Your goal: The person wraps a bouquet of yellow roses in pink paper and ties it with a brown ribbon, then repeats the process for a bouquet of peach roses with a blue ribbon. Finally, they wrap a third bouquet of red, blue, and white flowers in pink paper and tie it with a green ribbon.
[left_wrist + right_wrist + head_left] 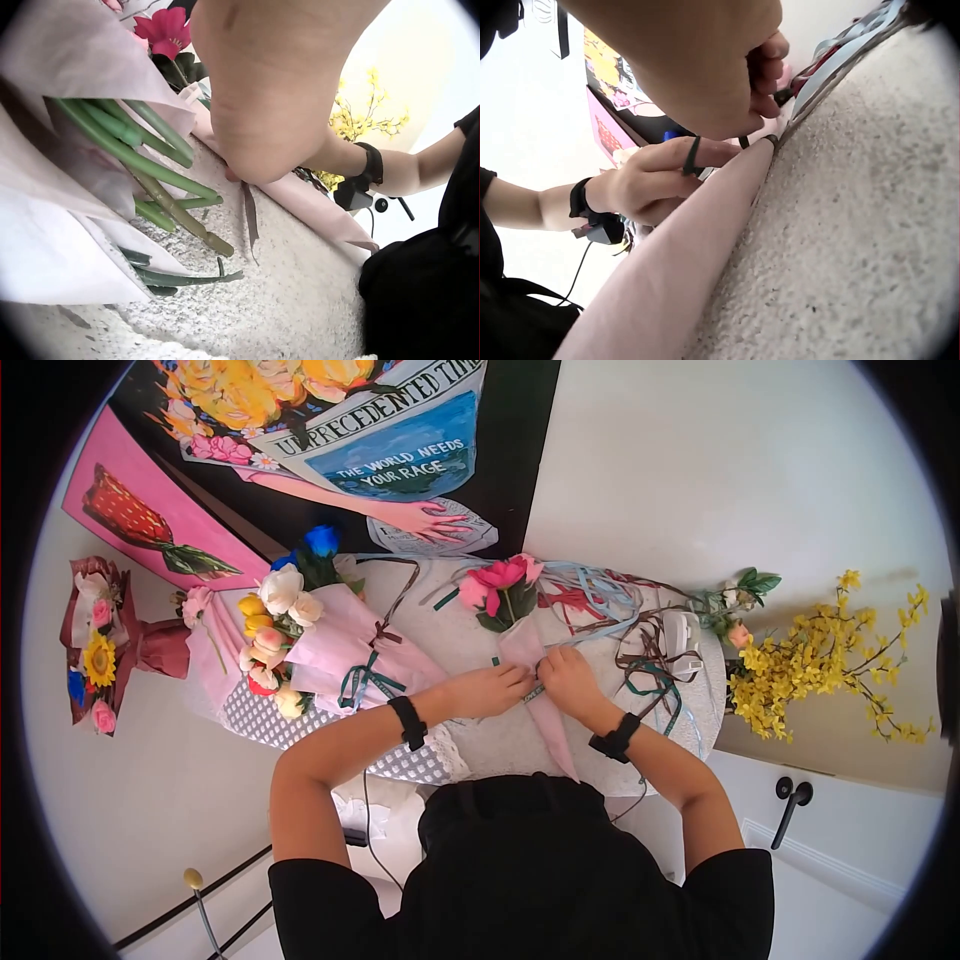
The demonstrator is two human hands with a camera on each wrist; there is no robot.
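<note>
A slim cone of pink wrapping paper (549,730) lies on the table with a deep pink flower (497,582) and green leaves at its far end. My left hand (503,688) is at the left side of the cone's middle, and my right hand (573,682) works close beside it. A dark green ribbon (692,156) passes over a finger of the left hand and is pinched there. The right hand's fingers are curled, with thumb and forefinger pinching the ribbon near the paper. The left fingertips are hidden in the left wrist view by the hand itself.
Left on the table (460,640) lies a larger pink-wrapped bouquet (350,640) with a green bow, its stems (142,161) sticking out. Blue ribbons (605,588) and brown ribbons (650,640) lie tangled at the right, by a white object (682,642). Yellow flowers (800,660) stand beyond.
</note>
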